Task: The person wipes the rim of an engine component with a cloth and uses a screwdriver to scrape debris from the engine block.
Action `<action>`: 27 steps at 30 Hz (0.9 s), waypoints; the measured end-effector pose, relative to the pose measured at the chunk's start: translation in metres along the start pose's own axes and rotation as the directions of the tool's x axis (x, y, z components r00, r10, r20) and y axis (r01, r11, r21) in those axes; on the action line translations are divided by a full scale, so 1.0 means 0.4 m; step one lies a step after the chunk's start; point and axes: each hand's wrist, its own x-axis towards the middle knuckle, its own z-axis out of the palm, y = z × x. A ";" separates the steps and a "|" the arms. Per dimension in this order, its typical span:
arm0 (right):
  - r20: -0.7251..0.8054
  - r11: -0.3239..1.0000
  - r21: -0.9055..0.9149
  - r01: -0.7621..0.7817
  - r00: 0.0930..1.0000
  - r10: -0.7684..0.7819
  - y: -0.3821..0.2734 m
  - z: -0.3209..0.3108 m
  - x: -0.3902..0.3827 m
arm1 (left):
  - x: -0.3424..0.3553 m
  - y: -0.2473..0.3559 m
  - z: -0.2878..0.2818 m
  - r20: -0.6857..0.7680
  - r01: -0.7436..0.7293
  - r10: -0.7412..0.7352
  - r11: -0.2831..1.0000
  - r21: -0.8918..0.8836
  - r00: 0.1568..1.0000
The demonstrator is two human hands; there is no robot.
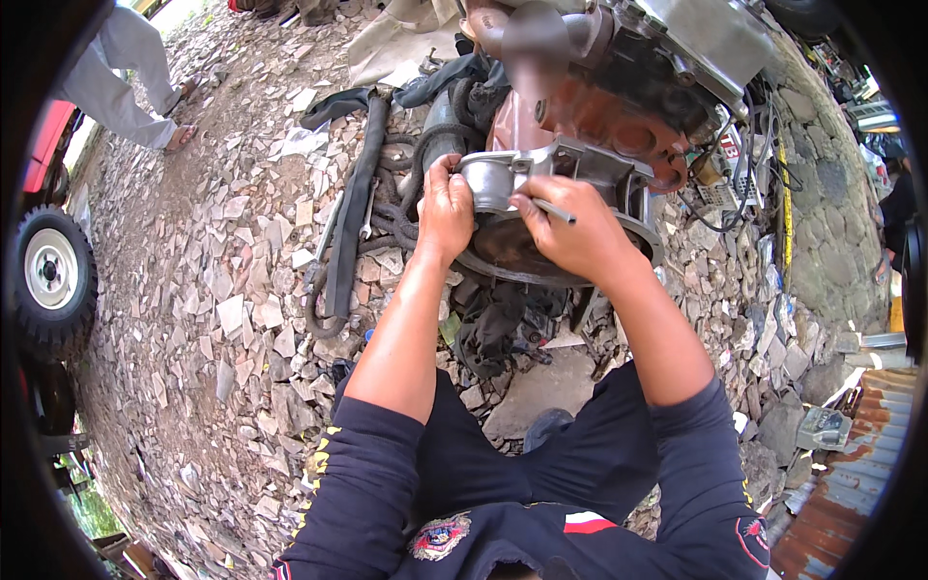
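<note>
My right hand [580, 227] is closed around a short grey metal rod-like tool [556, 211], whose end sticks out past the thumb. The tool's other end is hidden by my fingers, so its kind does not show. My left hand [447, 208] grips the left edge of a silver metal housing [491, 182], its fingers bent against the rim. This housing is joined to a large engine [619, 111] with a reddish-brown block and dark and grey parts. Below the hands, the round dark opening [512, 246] of the housing faces me.
Dark hoses and rubber strips [353, 208] lie left of the engine, with a wrench [367, 220] among them. Broken stone covers the ground [217, 319]. A wheel [51, 271] and a person's legs [135, 72] are at the left. Rusty corrugated sheet [851, 483] lies lower right.
</note>
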 end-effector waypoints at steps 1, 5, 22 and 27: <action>0.087 0.999 0.025 -0.043 0.995 0.041 -0.020 -0.009 -0.008 | -0.004 -0.002 -0.003 0.007 0.016 -0.016 1.000 -0.001 1.000; -0.141 0.995 0.011 0.094 0.986 -0.092 0.028 0.008 0.015 | 0.003 -0.005 0.006 -0.008 -0.007 0.007 1.000 0.015 1.000; -0.158 0.946 0.322 -0.029 0.984 0.085 0.011 -0.071 -0.002 | 0.003 0.021 -0.005 0.016 0.052 -0.053 0.997 0.050 0.998; -0.030 0.967 0.245 -0.068 0.997 0.078 0.058 -0.033 -0.005 | 0.000 0.027 -0.007 0.029 0.039 -0.040 0.999 0.013 0.999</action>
